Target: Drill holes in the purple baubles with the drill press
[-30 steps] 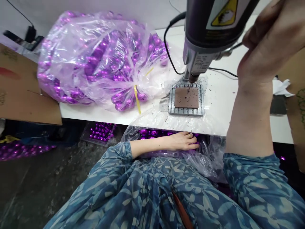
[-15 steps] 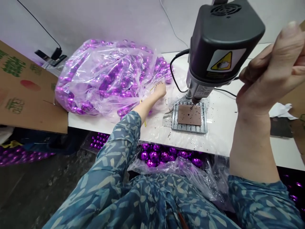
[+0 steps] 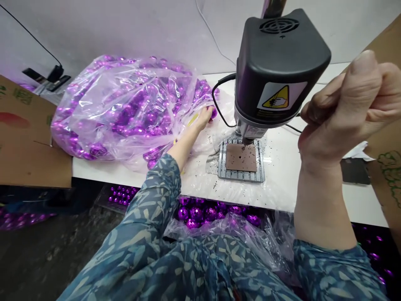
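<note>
My left hand (image 3: 204, 118) reaches to the mouth of a clear plastic bag (image 3: 125, 104) full of shiny purple balls. Its fingers are closed on one purple faceted ball (image 3: 214, 112), partly hidden by them. Beside the black drill press (image 3: 278, 67), my right hand (image 3: 351, 104) is raised in a fist around its feed lever, most of which the fingers cover. Under the drill chuck (image 3: 247, 141), a brown square board (image 3: 241, 158) with a small dark hole lies on the slotted metal base (image 3: 222, 171). Dark shavings are scattered over both.
More purple balls (image 3: 196, 214) lie in a plastic-lined container below the table's front edge. Cardboard boxes stand at left (image 3: 34, 142) and right (image 3: 388, 138). A black cable (image 3: 216, 98) loops beside the drill. A dark flat object (image 3: 355, 171) lies on the white table (image 3: 282, 179) at right.
The view has shifted, so the drill and table sit lower and further left. A purple ball now shows at my left fingertips, where none was visible before. My right hand stays by the drill.
</note>
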`<state>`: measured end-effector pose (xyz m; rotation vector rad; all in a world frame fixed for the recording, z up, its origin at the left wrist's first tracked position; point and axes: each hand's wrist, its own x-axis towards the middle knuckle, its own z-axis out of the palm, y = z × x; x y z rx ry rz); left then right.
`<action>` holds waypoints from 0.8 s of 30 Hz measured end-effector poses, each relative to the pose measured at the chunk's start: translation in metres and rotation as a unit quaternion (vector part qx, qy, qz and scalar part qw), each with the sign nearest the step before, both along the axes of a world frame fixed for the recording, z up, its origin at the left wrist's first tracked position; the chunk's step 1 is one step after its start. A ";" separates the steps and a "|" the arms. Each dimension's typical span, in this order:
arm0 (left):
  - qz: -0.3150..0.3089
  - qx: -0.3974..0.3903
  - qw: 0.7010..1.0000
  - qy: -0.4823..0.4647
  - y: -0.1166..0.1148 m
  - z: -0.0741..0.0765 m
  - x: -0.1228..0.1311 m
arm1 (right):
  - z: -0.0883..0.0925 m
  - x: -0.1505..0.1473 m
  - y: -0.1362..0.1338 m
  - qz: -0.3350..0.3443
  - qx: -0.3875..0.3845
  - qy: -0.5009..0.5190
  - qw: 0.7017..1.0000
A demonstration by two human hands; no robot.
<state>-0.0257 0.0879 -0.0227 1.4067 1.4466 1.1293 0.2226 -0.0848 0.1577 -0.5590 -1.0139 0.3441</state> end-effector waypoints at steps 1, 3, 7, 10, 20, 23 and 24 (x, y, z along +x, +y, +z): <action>0.000 -0.037 0.999 -0.037 -0.007 0.004 -0.004 | 0.001 -0.001 -0.001 -0.005 -0.004 0.004 1.000; -0.017 -0.099 0.988 -0.114 -0.027 0.013 -0.014 | 0.002 -0.003 -0.004 -0.016 -0.005 0.000 1.000; -0.094 -0.133 0.965 -0.205 -0.083 0.030 -0.029 | 0.003 -0.005 -0.008 -0.011 -0.033 -0.015 0.999; -0.150 -0.144 0.953 -0.218 -0.123 0.035 -0.027 | 0.004 -0.005 -0.005 0.021 0.003 0.002 1.000; -0.136 -0.124 0.959 -0.215 -0.180 0.006 0.025 | 0.001 -0.007 0.006 -0.006 0.033 0.000 0.999; -0.155 -0.092 0.966 -0.187 -0.185 -0.007 0.039 | -0.001 -0.007 0.009 -0.019 0.033 -0.007 0.999; -0.152 -0.080 0.969 -0.175 -0.185 -0.011 0.043 | -0.002 -0.006 0.010 -0.021 0.033 -0.011 0.999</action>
